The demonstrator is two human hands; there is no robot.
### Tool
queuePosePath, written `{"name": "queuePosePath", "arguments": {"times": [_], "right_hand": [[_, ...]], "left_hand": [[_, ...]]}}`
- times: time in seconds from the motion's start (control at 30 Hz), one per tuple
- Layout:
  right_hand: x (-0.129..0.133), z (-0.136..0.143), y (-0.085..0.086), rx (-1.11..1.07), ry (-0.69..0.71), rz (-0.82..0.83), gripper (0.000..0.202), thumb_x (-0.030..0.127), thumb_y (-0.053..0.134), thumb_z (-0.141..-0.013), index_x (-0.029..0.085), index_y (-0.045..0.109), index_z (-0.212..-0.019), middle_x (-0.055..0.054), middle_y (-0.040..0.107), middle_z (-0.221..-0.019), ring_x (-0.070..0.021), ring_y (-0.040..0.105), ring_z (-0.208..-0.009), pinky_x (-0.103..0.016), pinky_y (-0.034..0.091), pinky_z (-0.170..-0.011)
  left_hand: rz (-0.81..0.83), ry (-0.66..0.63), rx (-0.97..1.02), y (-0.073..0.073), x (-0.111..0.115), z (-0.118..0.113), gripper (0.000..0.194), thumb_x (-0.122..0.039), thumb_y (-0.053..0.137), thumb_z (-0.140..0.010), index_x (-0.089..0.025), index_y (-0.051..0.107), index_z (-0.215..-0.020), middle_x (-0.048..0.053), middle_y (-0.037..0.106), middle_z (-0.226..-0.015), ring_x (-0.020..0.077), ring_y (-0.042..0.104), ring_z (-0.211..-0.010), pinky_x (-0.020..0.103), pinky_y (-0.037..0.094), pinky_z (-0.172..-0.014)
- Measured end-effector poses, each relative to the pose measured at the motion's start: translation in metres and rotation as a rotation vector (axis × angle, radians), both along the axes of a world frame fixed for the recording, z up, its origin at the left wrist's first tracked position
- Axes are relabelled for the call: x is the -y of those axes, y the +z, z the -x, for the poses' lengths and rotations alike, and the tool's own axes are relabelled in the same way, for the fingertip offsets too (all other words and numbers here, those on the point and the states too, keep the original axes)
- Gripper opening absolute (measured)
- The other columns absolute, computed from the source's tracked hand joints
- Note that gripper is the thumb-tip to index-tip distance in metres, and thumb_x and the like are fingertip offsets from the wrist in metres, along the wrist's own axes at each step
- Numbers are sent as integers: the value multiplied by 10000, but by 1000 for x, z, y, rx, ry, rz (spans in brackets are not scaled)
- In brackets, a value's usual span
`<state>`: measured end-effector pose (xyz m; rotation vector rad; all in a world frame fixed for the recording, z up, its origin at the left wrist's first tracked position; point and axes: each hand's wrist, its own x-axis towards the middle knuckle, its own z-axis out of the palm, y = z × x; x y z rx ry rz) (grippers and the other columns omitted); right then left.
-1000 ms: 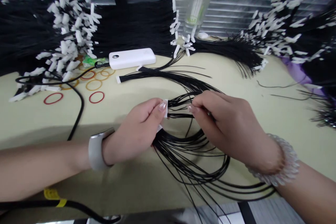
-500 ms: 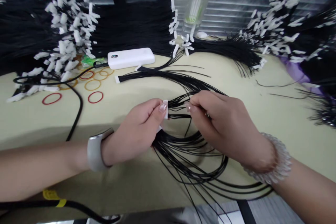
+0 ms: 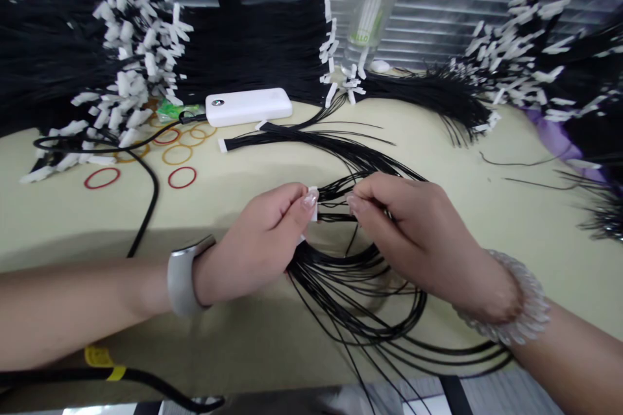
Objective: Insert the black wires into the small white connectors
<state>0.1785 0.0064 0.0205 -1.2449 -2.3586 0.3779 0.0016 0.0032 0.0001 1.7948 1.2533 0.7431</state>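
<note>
My left hand [image 3: 265, 233] pinches a white connector [image 3: 314, 213] between thumb and fingers. Black wires [image 3: 335, 217] run from the connector toward the right. A second white connector peeks out under the same hand, and a thick bundle of black wires [image 3: 341, 285] curves away below it. Just right of the connector, my right hand [image 3: 413, 227] is closed in a pinch on a thin black wire, its fingertips partly hiding it. Behind both hands lie two wire bundles ending in white connectors [image 3: 222, 145].
A white power bank [image 3: 248, 107] with a black cable [image 3: 154, 191] lies behind, left of centre. Red rubber bands [image 3: 182, 177] and yellow ones are scattered nearby. Piles of connector-ended wires [image 3: 257, 45] line the back. A clear bottle [image 3: 374, 13] stands by the blinds.
The whole view has shifted slightly, so everything sits a little further right. Both hands keep nearly the same pose on the connector and wire.
</note>
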Motion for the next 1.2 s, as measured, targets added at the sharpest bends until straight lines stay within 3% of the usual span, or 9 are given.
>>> {"name": "queuePosePath", "arguments": {"times": [0.2, 0.4, 0.7, 0.83, 0.9, 1.03, 1.2], "right_hand": [[1, 5, -8, 80, 83, -80, 148, 191, 390, -822, 144, 519, -765, -13, 518, -661, -100, 446, -611, -228, 317, -562], [3, 9, -12, 67, 58, -108, 192, 211, 388, -824, 124, 532, -731, -26, 521, -630, -97, 444, -587, -219, 317, -549], [-17, -13, -2, 16, 51, 35, 109, 277, 556, -749, 181, 518, -712, 43, 513, -590, -56, 418, -517, -181, 335, -502], [-21, -24, 0, 12, -81, 21, 418, 399, 698, -570, 189, 445, -828, 31, 483, -656, -73, 406, -533, -195, 338, -463], [-17, -25, 5, -30, -157, -25, 438, 431, 697, -561, 195, 420, -805, 39, 426, -616, -72, 358, -502, -204, 303, -431], [-3, -22, 17, -59, -177, -148, 273, 352, 558, -740, 182, 395, -601, 20, 350, -549, -81, 315, -489, -238, 261, -438], [11, -21, 23, 95, -224, -664, 225, 326, 616, -679, 173, 490, -575, -60, 439, -681, -149, 407, -643, -284, 284, -524]], "left_hand": [[0, -53, -31, 1, 2, 0, 313, -348, 310, -859, -172, 411, -621, -48, 386, -547, 81, 361, -507, 195, 307, -480], [10, -62, -24, 3, 3, 0, 308, -344, 319, -855, -174, 398, -611, -48, 402, -542, 81, 368, -501, 196, 310, -477], [18, 19, 38, 1, 1, 2, 330, -372, 307, -860, -173, 403, -615, -45, 414, -548, 77, 389, -505, 190, 317, -485], [77, 111, 85, -2, -2, 3, 359, -413, 316, -851, -170, 400, -599, -45, 388, -517, 72, 366, -467, 192, 303, -444], [128, 162, 166, -4, -4, 3, 361, -443, 328, -838, -175, 382, -602, -47, 369, -515, 68, 354, -440, 192, 296, -409], [220, 220, 361, -10, -7, 3, 348, -482, 337, -820, -191, 364, -630, -54, 333, -508, 67, 345, -389, 198, 288, -357], [206, 231, 382, -14, -8, 4, 346, -478, 352, -815, -187, 388, -630, -44, 357, -529, 70, 357, -418, 198, 309, -381]]}}
